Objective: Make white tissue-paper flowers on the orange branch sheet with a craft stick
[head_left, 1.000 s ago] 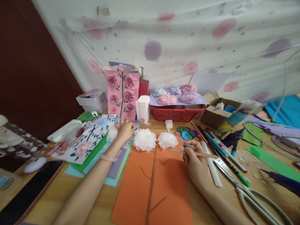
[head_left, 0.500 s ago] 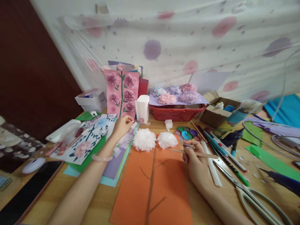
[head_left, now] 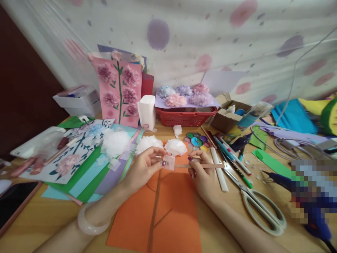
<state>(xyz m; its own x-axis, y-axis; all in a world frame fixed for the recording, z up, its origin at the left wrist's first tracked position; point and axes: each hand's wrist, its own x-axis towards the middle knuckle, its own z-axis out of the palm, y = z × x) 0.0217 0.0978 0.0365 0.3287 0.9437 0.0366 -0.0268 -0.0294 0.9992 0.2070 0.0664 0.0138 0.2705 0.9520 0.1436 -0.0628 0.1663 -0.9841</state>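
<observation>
By the left hand [head_left: 142, 168], a paper square [head_left: 170, 163] is pinched above the orange card [head_left: 179, 211]; by the right hand [head_left: 205, 177], a stick [head_left: 217, 166] is gripped across the card's right edge. White puffs [head_left: 176, 147] are set at its far end.

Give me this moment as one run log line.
left hand: pinching thin pale square | right hand: holding flat tan stick | orange sheet: drawn brown stem, two fluffy white flowers at far end

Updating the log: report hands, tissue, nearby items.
Left hand pinching pale tissue square. Right hand gripping thin stick. Square held over orange sheet; white puffs just beyond, scissors to the right.
</observation>
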